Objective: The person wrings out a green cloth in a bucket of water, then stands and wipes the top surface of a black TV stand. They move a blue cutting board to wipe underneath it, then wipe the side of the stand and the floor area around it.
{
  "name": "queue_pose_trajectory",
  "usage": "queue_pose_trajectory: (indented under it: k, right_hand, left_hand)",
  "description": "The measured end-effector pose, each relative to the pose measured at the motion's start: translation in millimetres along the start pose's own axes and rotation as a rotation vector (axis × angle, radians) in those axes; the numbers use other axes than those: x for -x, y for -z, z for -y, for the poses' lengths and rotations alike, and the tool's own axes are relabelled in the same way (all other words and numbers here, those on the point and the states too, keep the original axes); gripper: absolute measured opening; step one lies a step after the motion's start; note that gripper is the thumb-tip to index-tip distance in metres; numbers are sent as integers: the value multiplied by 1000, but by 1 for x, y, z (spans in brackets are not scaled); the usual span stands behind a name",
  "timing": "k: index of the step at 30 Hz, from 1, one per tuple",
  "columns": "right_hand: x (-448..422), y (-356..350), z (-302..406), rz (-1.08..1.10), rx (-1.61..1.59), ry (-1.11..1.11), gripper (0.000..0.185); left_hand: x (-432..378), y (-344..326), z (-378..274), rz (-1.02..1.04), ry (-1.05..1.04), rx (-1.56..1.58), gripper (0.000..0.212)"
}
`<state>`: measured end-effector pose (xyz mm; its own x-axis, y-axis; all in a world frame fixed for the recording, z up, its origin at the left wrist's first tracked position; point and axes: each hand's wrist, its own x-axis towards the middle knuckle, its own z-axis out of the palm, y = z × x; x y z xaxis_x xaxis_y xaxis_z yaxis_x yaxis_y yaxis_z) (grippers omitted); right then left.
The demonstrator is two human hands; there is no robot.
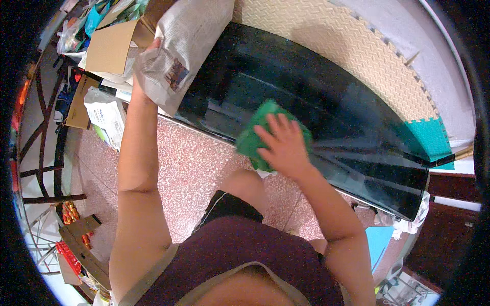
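My right hand (285, 147) holds a green cloth (270, 109) flat against a glossy black glass tabletop (329, 95), its fingers spread over the cloth. The cloth lies by the near edge, and a fold of it hangs below my thumb. Up at the left, my left hand (154, 43) grips the side of a large pale newspaper-like sheet (193, 42) that bears print and a small picture. Much of that hand is hidden behind the sheet. The sheet covers the left end of the glass.
Beige foam mat (344, 53) runs along the far side, with a green piece (430, 141) at its right end. An open cardboard box (111, 48) stands beside my left hand. A white plastic packet (105, 114) is near my left forearm. My knee (245, 187) is close below the table edge.
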<state>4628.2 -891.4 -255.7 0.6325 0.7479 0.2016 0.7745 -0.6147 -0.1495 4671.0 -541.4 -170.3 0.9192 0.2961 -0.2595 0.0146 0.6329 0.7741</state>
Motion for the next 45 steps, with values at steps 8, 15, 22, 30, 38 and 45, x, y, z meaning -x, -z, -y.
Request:
queue_pose_trajectory:
  k: [8, 15, 22, 30, 38, 45]
  right_hand:
    - [-14, -7, -195, -102, 424, -912, 58]
    - [-192, -27, -101, -102, 228, -582, 67]
    - [-103, -23, 13, 130, -98, 202, 72]
    - [-97, 27, -166, 367, 242, -473, 71]
    - [-190, -26, -98, 12, 200, -410, 63]
    - [-9, -19, 8, 20, -86, 7, 66]
  left_hand:
    - [0, -5, 35, 97, -34, 231, 47]
    - [13, 14, 102, 37, -259, -27, 34]
    - [3, 45, 124, 10, -390, -18, 37]
    - [1, 52, 121, 16, -264, -94, 38]
    - [-33, 88, 149, -220, -903, -1694, 45]
    - [-41, 94, 146, -63, -461, -622, 39]
